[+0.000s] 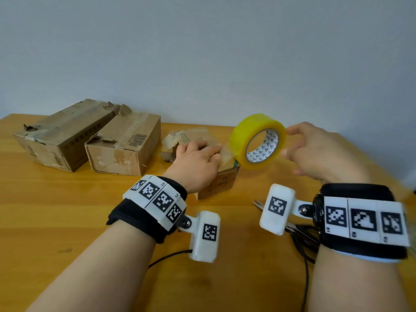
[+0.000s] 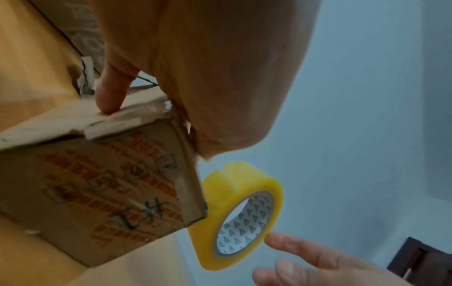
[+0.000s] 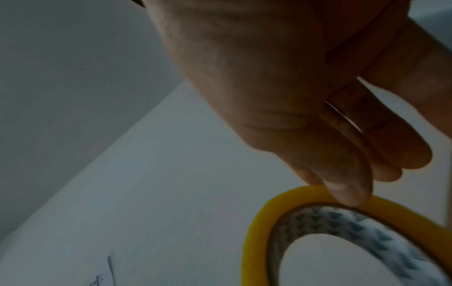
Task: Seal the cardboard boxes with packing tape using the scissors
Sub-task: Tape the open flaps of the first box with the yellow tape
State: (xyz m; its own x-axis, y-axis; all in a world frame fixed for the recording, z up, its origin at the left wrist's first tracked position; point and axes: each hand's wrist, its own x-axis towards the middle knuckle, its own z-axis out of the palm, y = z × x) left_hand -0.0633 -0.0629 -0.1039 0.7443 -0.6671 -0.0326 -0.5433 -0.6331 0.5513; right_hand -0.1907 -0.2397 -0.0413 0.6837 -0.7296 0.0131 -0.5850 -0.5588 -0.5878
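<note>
Worn brown cardboard boxes: three – a long one [image 1: 60,136], a barcoded one [image 1: 126,145], and a small one [image 1: 221,179] under the left hand.
Yellow packing-tape rolls with white patterned core: one [image 1: 258,140].
Metal scissors with dark handles: apparently one pair [image 1: 299,230], mostly hidden.
Bare hands: two, left [image 1: 198,163], right [image 1: 315,154].
Wooden tables: one [image 1: 67,210].

We are viewing a yellow tape roll [image 1: 258,141] standing on edge in the air, its clear strip running to the top of a small cardboard box [image 1: 221,180]. Two larger worn boxes [image 1: 122,145] are lying further left. Scissors [image 1: 292,228] are lying flat, partly hidden.
</note>
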